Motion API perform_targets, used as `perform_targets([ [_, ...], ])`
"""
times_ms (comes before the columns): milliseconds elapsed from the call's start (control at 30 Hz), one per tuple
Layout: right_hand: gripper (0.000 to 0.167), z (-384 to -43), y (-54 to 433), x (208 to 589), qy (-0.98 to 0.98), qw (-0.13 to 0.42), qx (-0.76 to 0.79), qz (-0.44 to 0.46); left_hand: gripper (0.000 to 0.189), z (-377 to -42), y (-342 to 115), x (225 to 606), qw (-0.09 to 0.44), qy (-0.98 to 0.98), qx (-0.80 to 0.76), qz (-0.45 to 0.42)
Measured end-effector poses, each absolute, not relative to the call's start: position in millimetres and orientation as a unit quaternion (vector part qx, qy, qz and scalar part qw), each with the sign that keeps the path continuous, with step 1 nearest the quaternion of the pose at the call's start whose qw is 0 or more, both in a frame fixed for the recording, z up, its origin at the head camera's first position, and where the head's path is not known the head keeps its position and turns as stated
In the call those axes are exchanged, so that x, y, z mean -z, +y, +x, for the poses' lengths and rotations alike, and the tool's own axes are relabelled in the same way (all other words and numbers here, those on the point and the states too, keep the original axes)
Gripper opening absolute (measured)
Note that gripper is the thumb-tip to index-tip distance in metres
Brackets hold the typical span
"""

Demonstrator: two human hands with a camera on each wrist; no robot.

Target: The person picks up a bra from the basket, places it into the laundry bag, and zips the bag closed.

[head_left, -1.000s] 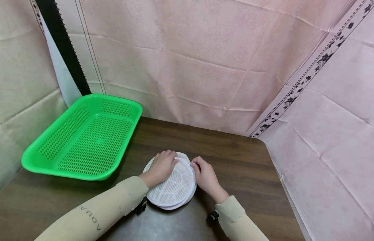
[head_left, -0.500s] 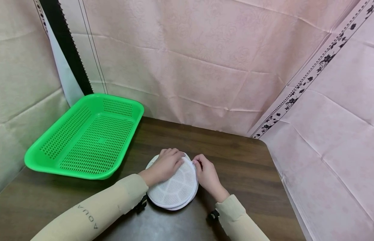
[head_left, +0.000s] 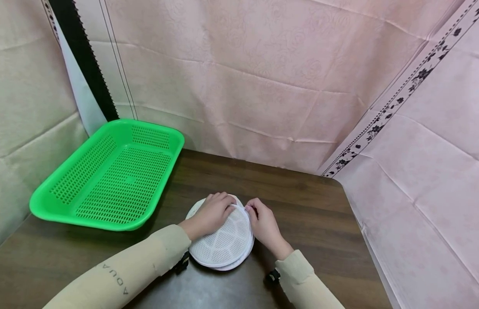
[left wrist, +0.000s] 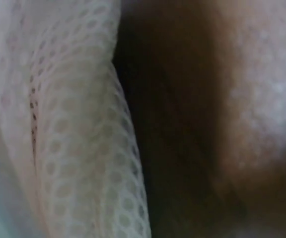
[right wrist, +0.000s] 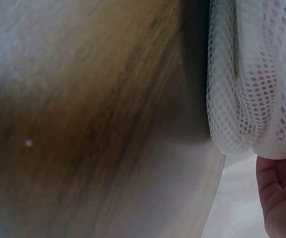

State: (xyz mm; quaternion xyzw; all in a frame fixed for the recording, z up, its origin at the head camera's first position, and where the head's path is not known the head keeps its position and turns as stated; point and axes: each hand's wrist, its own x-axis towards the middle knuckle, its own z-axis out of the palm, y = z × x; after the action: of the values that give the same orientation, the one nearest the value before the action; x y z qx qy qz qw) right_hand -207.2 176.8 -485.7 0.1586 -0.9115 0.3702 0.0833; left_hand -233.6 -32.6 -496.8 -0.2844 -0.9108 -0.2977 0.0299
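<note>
A round, flattened white mesh laundry bag (head_left: pixel 225 246) with a smooth white rim lies on the table in the head view. Across its upper left lies my left hand (head_left: pixel 210 216), thumb and fingers gripping the bag near its far rim. My right hand (head_left: pixel 265 225) pinches the bag's edge on the right side, fingertips curled in; what exactly sits between them is hidden. Close up in the left wrist view, the mesh (left wrist: pixel 83 139) bulges in a soft fold. The right wrist view has the bag's layered mesh side (right wrist: pixel 262 84), with curled fingers (right wrist: pixel 269 181) against its end.
A green perforated plastic basket (head_left: pixel 162 189) stands at the left on the brown wood-grain table (head_left: pixel 301 206). Pale patterned cloth (head_left: pixel 239 94) hangs behind the table and along both sides.
Both hands stay at the bag. The left hand has shifted slightly right along the far rim, and the bag has turned or slid a little with it.
</note>
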Motion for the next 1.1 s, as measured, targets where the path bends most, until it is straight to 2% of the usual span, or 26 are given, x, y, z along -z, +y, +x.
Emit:
perform_targets([
  [500, 0.002, -206.1, 176.1, 491.3, -0.915, 0.090, -0.356, 0.169, 0.018, -234.5, -32.4, 505.2, 0.047, -0.915, 0.294, -0.272],
  [1100, 0.006, -204.7, 178.0, 492.3, -0.918, 0.082, -0.355, 0.160, 0.020, -233.8, -30.7, 507.5, 0.040, -0.919, 0.289, -0.264],
])
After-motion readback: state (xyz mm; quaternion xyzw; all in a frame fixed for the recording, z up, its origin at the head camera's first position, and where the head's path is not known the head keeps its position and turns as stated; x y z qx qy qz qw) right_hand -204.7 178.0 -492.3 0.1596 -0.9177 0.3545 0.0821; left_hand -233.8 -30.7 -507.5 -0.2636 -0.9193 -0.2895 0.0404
